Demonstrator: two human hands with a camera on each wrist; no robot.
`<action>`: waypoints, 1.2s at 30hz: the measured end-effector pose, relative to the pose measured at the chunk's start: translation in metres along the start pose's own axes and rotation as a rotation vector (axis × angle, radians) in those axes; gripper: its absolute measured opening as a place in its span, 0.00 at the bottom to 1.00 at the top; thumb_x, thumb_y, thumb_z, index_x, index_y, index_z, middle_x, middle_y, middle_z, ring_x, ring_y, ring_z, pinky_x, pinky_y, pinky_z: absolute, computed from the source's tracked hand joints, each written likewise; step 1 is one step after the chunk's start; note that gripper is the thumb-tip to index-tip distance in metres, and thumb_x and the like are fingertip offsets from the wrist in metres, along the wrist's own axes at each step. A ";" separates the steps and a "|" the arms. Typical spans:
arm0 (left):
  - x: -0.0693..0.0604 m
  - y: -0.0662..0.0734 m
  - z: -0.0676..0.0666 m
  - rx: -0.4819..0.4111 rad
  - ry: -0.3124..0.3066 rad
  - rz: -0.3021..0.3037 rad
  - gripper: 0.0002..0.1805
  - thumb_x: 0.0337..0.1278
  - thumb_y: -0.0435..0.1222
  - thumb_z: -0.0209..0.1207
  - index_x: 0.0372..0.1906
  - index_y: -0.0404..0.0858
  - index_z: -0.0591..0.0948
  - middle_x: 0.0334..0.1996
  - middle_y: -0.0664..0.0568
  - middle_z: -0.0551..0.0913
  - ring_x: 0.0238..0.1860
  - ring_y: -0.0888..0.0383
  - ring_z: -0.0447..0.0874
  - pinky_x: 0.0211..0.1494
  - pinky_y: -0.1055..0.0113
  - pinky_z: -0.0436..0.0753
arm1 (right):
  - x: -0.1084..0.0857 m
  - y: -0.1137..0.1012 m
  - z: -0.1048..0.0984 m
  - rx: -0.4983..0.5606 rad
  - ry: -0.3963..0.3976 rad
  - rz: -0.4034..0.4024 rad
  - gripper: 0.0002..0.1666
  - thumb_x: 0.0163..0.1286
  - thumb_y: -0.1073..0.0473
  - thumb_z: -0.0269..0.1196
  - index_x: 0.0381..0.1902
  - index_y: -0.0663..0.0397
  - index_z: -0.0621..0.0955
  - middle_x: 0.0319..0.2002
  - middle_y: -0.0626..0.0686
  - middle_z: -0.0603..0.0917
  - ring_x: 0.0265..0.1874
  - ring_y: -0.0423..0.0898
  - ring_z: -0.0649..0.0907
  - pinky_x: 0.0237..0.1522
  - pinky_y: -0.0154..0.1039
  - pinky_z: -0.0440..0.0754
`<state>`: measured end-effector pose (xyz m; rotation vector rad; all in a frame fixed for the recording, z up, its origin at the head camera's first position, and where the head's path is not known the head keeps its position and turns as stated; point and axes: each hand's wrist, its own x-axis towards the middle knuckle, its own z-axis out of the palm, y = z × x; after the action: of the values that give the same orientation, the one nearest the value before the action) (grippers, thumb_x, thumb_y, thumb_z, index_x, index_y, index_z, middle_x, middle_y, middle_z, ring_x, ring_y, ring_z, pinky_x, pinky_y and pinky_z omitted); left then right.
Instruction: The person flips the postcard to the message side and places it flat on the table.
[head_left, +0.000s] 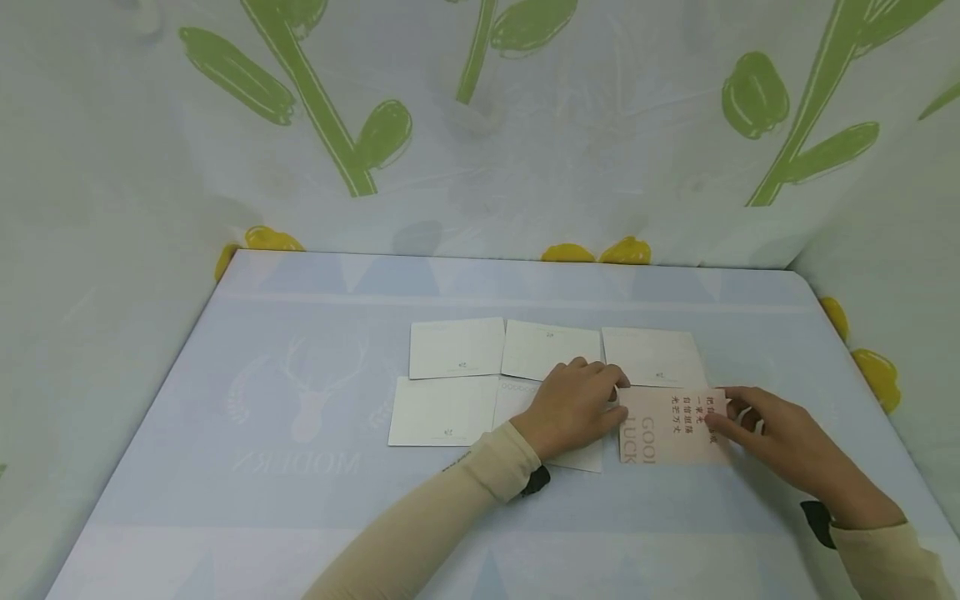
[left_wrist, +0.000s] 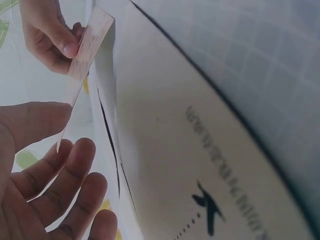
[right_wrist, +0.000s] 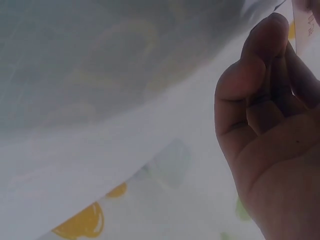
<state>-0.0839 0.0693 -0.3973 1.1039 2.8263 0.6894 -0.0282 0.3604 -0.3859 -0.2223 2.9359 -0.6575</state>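
Note:
A pink card (head_left: 656, 425) with "GOOD LUCK" lettering and columns of dark characters is held between both hands, tilted off the table in the left wrist view. My left hand (head_left: 577, 408) pinches its left end between thumb and index finger, with the other fingers loosely bent. The right hand (head_left: 787, 437) grips the opposite end with thumb and fingers. Under and beside the left hand lies a white card (head_left: 577, 460), partly hidden by it. Another white card (head_left: 652, 357) lies just behind the pink one.
More white cards lie to the left in two rows: a back-left card (head_left: 456, 346), a back-middle card (head_left: 551, 346) and a front-left card (head_left: 442, 408). The pale blue table (head_left: 300, 492) meets white curtain-like walls (head_left: 600, 167) with green and yellow plant prints.

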 end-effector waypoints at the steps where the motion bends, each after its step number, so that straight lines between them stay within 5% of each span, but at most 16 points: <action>1: 0.000 0.000 0.000 -0.002 -0.002 0.000 0.16 0.66 0.45 0.63 0.55 0.48 0.83 0.36 0.65 0.82 0.38 0.66 0.74 0.40 0.74 0.70 | 0.000 0.000 0.000 -0.002 -0.002 0.002 0.30 0.70 0.47 0.68 0.59 0.65 0.78 0.37 0.49 0.78 0.32 0.37 0.76 0.29 0.34 0.75; 36: -0.003 -0.004 0.003 -0.030 -0.025 -0.004 0.15 0.67 0.45 0.62 0.55 0.46 0.83 0.36 0.63 0.83 0.37 0.66 0.76 0.39 0.74 0.73 | 0.005 0.000 0.006 -0.011 -0.030 0.026 0.31 0.71 0.45 0.66 0.56 0.67 0.78 0.36 0.49 0.79 0.32 0.40 0.76 0.28 0.34 0.74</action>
<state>-0.0836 0.0663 -0.4020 1.0946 2.7870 0.7106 -0.0325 0.3567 -0.3918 -0.1930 2.9098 -0.6286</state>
